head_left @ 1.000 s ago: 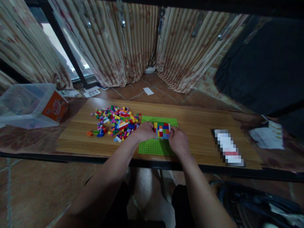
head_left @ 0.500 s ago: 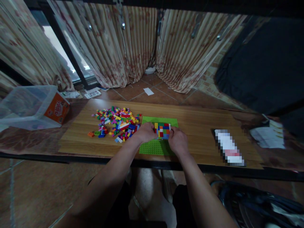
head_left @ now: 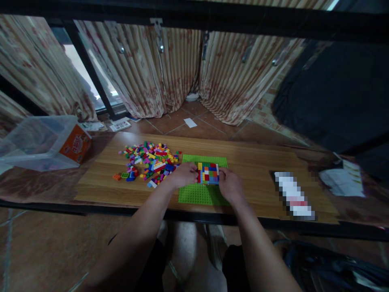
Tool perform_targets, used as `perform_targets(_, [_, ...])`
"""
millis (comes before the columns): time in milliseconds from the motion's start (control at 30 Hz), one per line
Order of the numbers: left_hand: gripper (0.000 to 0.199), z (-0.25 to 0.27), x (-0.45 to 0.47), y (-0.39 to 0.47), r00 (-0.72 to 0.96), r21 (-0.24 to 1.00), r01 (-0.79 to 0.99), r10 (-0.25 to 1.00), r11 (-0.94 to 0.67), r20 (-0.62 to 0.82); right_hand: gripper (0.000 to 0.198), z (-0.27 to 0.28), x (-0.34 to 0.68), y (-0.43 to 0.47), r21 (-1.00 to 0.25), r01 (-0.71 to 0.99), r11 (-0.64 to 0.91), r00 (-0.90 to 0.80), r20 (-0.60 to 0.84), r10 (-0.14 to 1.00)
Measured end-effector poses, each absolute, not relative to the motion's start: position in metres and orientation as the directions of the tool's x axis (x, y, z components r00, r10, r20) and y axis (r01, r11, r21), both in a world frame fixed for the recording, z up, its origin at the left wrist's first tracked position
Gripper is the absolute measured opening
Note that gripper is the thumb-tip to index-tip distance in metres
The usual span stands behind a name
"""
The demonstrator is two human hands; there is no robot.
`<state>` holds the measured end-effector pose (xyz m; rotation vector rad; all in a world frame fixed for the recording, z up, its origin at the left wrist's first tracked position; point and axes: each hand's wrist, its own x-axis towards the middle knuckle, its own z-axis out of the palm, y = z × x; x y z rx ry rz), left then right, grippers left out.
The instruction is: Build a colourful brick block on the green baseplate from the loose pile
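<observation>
Multicol brick block [head_left: 208,173] is pinched btwn left hand [head_left: 186,175] (L edge) & right hand [head_left: 231,185] (R edge), both part-curled, neither nearer, over green baseplate [head_left: 194,195], no clear long axis seen

Two hands [head_left: 184,175] [head_left: 232,187], one green baseplate [head_left: 194,195], one multicoloured brick block [head_left: 209,173], one loose-brick pile [head_left: 156,156], one clear bin [head_left: 54,142]

A broad stretch of bare table [head_left: 255,174] gives a hand passage between the board [head_left: 194,195] and the blurred item [head_left: 294,198] to the right; a thinner strip runs behind the board. Leftward, the loose bricks [head_left: 150,156] obstruct, with the bin [head_left: 45,142] beyond. The left hand [head_left: 184,175] and right hand [head_left: 231,185] bar the block's [head_left: 208,173] sides; between the forearms, a lane reaches the board's near part.
</observation>
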<state>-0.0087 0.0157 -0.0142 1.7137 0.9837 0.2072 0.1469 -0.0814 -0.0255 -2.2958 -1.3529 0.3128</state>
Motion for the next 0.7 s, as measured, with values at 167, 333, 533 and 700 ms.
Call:
perform_targets(167, [0.014,-0.011,-0.006,0.015,0.574,0.873,0.475,0.713,0.109,-0.402,0.04,-0.032,0.159,-0.081,-0.624,0.655,-0.426,0.565,0.029,0.825])
perform_targets(333, [0.014,-0.009,-0.006,0.015,0.55,0.874,0.485,0.763,0.038,-0.339,0.042,-0.036,0.167,-0.08,-0.704,0.57,-0.424,0.615,0.024,0.788])
perform_targets(533, [0.014,-0.016,-0.002,0.016,0.531,0.828,0.549,0.813,-0.115,-0.239,0.04,-0.037,0.163,-0.08,-0.693,0.596,-0.406,0.585,0.029,0.81])
perform_targets(700, [0.012,-0.025,0.001,0.015,0.516,0.793,0.587,0.83,-0.163,-0.212,0.037,-0.033,0.157,-0.079,-0.618,0.679,-0.396,0.526,0.034,0.85])
